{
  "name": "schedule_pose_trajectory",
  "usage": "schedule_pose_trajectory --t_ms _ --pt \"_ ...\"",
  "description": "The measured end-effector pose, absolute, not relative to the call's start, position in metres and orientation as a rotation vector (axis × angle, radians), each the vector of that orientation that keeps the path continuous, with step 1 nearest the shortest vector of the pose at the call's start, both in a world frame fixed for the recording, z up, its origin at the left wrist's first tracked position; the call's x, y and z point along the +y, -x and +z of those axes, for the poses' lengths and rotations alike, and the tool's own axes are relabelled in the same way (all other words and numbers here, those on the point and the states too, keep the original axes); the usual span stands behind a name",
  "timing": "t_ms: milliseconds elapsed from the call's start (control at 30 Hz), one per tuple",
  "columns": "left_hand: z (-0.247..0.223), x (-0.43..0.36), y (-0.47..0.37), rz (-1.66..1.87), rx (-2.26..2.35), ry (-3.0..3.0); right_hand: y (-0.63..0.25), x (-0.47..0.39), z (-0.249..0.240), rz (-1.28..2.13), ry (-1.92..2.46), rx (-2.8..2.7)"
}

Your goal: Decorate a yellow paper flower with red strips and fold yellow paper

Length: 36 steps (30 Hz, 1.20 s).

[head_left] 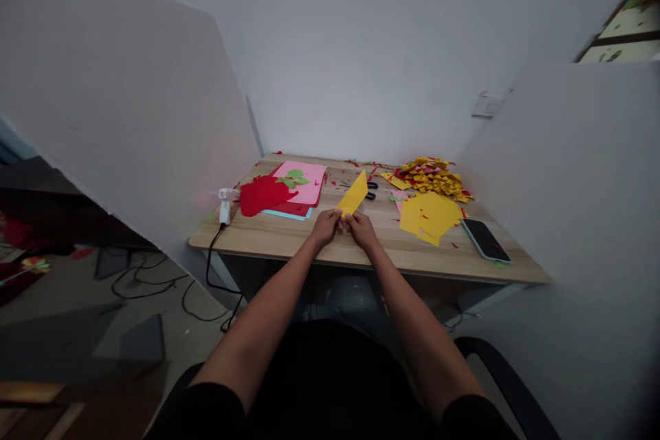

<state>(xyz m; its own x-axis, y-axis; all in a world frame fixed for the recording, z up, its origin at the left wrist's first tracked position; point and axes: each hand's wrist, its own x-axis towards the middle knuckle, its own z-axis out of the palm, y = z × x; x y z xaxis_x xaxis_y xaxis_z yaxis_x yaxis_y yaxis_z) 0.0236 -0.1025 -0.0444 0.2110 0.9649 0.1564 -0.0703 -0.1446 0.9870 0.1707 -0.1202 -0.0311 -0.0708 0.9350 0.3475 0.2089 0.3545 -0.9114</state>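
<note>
A yellow paper piece [355, 194] is pinched at its lower end between my left hand [326, 228] and my right hand [361, 229]. It slants up to the right over the table's front middle. The fingers of both hands are closed on it, close together. Behind the paper lies a pair of scissors with black handles [371, 190], partly hidden. Several flat yellow paper sheets [432, 216] lie to the right of my right hand. Left of my hands are red paper pieces [264, 194] and pink sheets [309, 182], with green paper leaves [293, 179] on top.
A heap of cut yellow and red paper [433, 177] sits at the back right. A phone [485, 240] lies near the right edge. At the left edge stands a white glue gun [225, 207] with a black cord. Partitions flank the wooden table [278, 239].
</note>
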Motion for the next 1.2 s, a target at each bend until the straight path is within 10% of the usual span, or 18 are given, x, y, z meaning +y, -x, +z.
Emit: schedule_pose_trajectory --t_ms 1200 --pt "-0.04 -0.107 -0.024 1.089 0.857 -1.369 -0.169 -0.131 -0.022 0.781 1.091 -1.555"
